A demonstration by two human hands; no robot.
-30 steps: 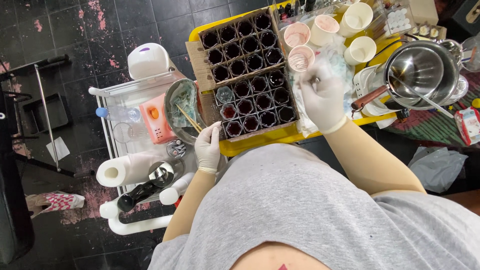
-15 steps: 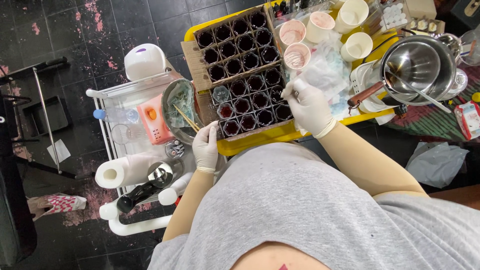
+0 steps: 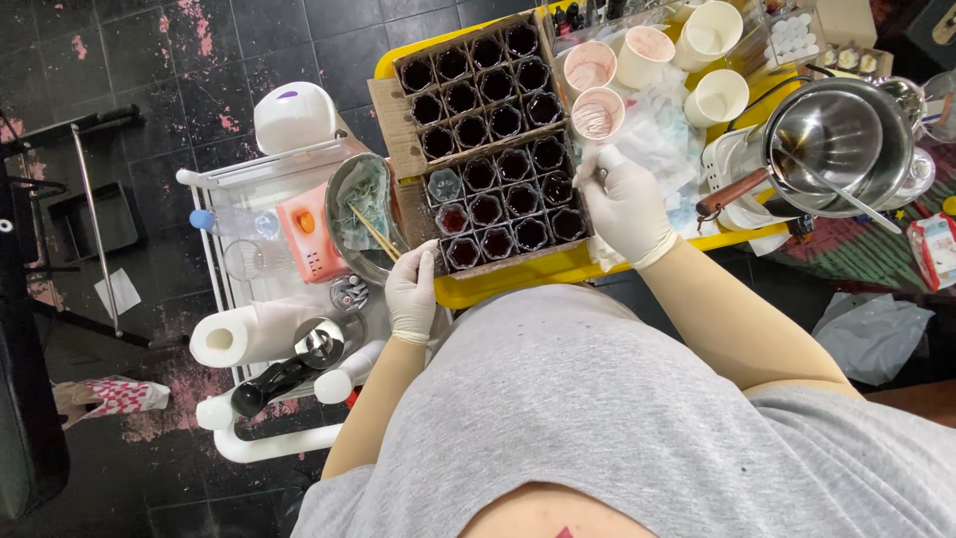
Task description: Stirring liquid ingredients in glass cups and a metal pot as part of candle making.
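Lowered since before, right hand (image 3: 625,204), grip pinching a thin tool (image 3: 600,177), beside dark-filled jars (image 3: 498,199).

Glossy steel pot (image 3: 841,139); matt cardboard box (image 3: 398,130); glass jars (image 3: 503,204).

A shallow cardboard box (image 3: 476,204) sits on the yellow tray (image 3: 518,282), packed with small glass jars (image 3: 510,199) in neat rows, all upright and open. Most hold a dark red fill; one near the left side looks clear and pale. The gloved left hand (image 3: 412,291) rests at the box's near left corner. The gloved right hand (image 3: 625,204) is at the box's right edge, pinching something small that can't be made out.
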